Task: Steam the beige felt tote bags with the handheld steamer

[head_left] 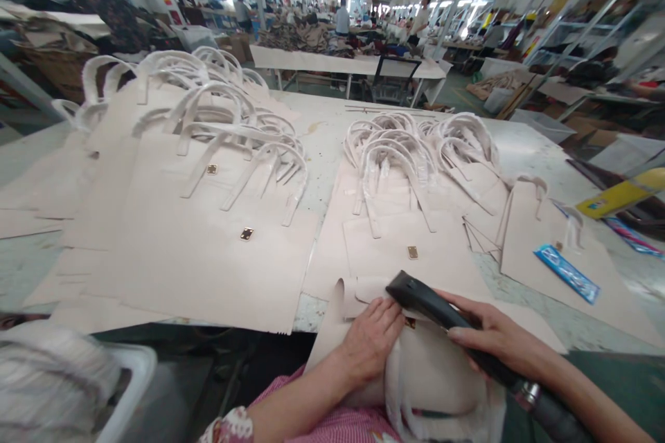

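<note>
My right hand (488, 332) is wrapped around a long black handheld tool (436, 304) with a flattened head and a metal ring further down its body; its exact kind is unclear. The tool's head rests at the rolled edge of a beige bag panel (447, 367) lying over my lap and the table edge. Pressed flat on that panel, my left hand (375, 332) has its fingers stretched out close beside the tool's head. A small gold metal plate (410, 323) shows just under the tool. The panel's wrapped handles (400, 401) hang down toward me.
Stacked beige panels with handles (208, 242) cover the table's left side, and more panels (384, 208) lie straight ahead. At right are a blue packet (566, 273) and a yellow object (623, 194). A white bin (138, 367) stands lower left. Several people work further back.
</note>
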Action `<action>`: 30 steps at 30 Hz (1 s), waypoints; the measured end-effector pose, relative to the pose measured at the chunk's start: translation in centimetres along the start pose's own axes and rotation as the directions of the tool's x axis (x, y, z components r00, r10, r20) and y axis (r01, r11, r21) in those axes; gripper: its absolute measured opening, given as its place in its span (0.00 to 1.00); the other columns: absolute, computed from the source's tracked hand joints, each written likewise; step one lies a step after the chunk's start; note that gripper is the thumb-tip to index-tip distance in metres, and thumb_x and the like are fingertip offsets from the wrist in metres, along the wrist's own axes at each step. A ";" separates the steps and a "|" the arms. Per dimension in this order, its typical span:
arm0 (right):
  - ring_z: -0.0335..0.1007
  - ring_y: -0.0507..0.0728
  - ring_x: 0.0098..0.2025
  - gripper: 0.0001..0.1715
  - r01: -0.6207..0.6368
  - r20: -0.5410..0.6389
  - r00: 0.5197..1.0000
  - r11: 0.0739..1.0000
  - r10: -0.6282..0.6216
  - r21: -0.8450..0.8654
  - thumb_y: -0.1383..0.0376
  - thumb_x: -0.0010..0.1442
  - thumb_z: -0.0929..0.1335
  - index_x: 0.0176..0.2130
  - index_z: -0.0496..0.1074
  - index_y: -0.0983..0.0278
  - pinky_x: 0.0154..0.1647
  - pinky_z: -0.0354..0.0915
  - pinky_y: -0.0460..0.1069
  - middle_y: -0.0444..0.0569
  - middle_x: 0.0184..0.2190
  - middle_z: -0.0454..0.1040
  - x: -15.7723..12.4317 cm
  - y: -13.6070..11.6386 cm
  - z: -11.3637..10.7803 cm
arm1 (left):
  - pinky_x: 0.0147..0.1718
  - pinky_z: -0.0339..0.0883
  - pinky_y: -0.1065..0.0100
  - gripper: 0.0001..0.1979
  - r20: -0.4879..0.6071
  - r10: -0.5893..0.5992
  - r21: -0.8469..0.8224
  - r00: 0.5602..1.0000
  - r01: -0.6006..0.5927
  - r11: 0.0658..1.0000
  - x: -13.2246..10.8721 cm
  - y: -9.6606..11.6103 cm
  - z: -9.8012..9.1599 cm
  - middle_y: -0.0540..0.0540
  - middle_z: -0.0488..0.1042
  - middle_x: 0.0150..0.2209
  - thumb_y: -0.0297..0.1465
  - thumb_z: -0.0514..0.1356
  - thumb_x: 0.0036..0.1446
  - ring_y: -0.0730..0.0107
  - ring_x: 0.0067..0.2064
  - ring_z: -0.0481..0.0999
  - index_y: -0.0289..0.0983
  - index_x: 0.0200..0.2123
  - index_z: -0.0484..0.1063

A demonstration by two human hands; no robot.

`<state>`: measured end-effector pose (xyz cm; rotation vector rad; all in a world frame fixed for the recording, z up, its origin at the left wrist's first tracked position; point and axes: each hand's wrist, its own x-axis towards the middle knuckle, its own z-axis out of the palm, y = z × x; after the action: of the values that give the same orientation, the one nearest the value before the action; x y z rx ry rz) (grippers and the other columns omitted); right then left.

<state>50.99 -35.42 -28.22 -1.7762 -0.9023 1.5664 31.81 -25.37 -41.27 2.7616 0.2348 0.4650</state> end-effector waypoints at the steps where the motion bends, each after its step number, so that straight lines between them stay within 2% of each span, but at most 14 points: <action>1: 0.65 0.50 0.17 0.40 0.000 0.023 1.000 1.000 0.000 -0.014 0.63 0.54 0.67 0.61 0.47 0.62 0.16 0.64 0.43 0.44 0.25 0.73 0.7 -0.3 0.0 | 0.58 0.46 0.60 0.17 -0.011 -0.008 -0.013 1.000 0.008 1.000 0.0 -0.1 0.0 0.42 0.58 0.56 0.27 0.44 0.62 0.66 0.59 0.51 0.34 0.53 0.59; 5: 0.66 0.52 0.17 0.40 0.017 0.096 0.995 0.999 -0.012 -0.048 0.63 0.55 0.66 0.61 0.46 0.61 0.15 0.65 0.45 0.41 0.20 0.69 2.9 -1.7 -0.5 | 0.57 0.48 0.60 0.14 -0.050 -0.025 -0.051 0.998 0.022 0.998 -0.2 -0.4 -0.5 0.42 0.61 0.54 0.27 0.45 0.61 0.65 0.58 0.55 0.33 0.47 0.64; 8: 0.66 0.52 0.18 0.41 0.068 0.156 0.986 0.996 -0.059 -0.055 0.62 0.54 0.66 0.61 0.45 0.62 0.16 0.64 0.44 0.41 0.21 0.69 3.8 -3.0 -0.7 | 0.56 0.50 0.59 0.13 -0.080 -0.043 -0.084 0.996 0.036 0.996 -0.5 -0.8 -1.0 0.43 0.63 0.53 0.26 0.45 0.61 0.66 0.56 0.57 0.33 0.45 0.65; 11: 0.63 0.50 0.17 0.41 0.115 0.282 0.956 0.988 -0.081 -0.105 0.65 0.53 0.66 0.61 0.47 0.61 0.17 0.62 0.43 0.41 0.22 0.68 4.4 -4.9 0.0 | 0.55 0.52 0.60 0.12 -0.082 -0.065 -0.131 0.995 0.054 0.990 -0.9 -1.3 -1.5 0.44 0.65 0.50 0.26 0.46 0.61 0.67 0.55 0.59 0.35 0.44 0.65; 15: 0.59 0.47 0.16 0.35 0.204 0.445 0.895 0.913 -0.028 -0.353 0.68 0.51 0.65 0.57 0.57 0.56 0.15 0.58 0.41 0.39 0.24 0.66 5.8 -8.1 2.3 | 0.51 0.57 0.67 0.13 -0.008 -0.059 -0.186 0.998 0.057 0.981 -1.2 -1.6 -1.5 0.45 0.67 0.47 0.25 0.48 0.59 0.69 0.51 0.63 0.35 0.46 0.63; 18: 0.60 0.48 0.18 0.32 0.269 0.461 0.887 0.810 0.002 -0.521 0.69 0.49 0.65 0.54 0.62 0.58 0.16 0.55 0.40 0.39 0.21 0.65 7.1 -9.7 4.1 | 0.51 0.58 0.65 0.13 0.014 -0.086 -0.158 0.996 0.087 0.984 -1.4 -1.2 -0.9 0.43 0.66 0.48 0.24 0.49 0.57 0.65 0.52 0.62 0.34 0.45 0.63; 21: 0.61 0.49 0.21 0.28 0.334 0.472 0.881 0.741 -0.025 -0.583 0.68 0.47 0.66 0.50 0.66 0.59 0.18 0.55 0.41 0.40 0.23 0.68 7.7 -10.0 5.3 | 0.51 0.58 0.61 0.12 -0.009 -0.127 -0.108 0.992 0.125 0.986 -1.6 -0.5 -0.2 0.42 0.66 0.47 0.24 0.47 0.58 0.62 0.52 0.62 0.33 0.44 0.64; 25: 0.60 0.49 0.21 0.32 0.377 0.494 0.869 0.703 -0.041 -0.604 0.67 0.48 0.65 0.54 0.63 0.61 0.20 0.56 0.42 0.39 0.23 0.68 7.4 -9.6 5.5 | 0.53 0.56 0.61 0.14 -0.065 -0.166 -0.082 0.984 0.161 0.984 -1.9 0.5 0.7 0.41 0.64 0.50 0.26 0.48 0.57 0.61 0.55 0.59 0.33 0.48 0.61; 28: 0.61 0.50 0.24 0.31 0.436 0.553 0.833 0.657 -0.036 -0.614 0.68 0.46 0.66 0.52 0.64 0.60 0.23 0.57 0.42 0.40 0.26 0.69 7.1 -9.6 5.0 | 0.56 0.51 0.62 0.17 -0.116 -0.184 -0.030 0.976 0.182 0.983 -2.0 0.9 1.7 0.42 0.62 0.53 0.26 0.46 0.59 0.61 0.57 0.55 0.33 0.52 0.57; 30: 0.61 0.51 0.26 0.28 0.475 0.598 0.801 0.636 -0.025 -0.609 0.68 0.46 0.66 0.49 0.67 0.59 0.25 0.57 0.42 0.40 0.28 0.69 7.3 -9.8 4.9 | 0.56 0.51 0.62 0.18 -0.121 -0.197 0.007 0.973 0.199 0.980 -2.1 0.9 2.5 0.42 0.62 0.52 0.26 0.45 0.59 0.61 0.57 0.56 0.34 0.54 0.55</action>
<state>45.70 -23.74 -25.24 -1.5297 -2.2598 1.6389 30.84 -27.37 -43.78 2.6941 0.5405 0.5784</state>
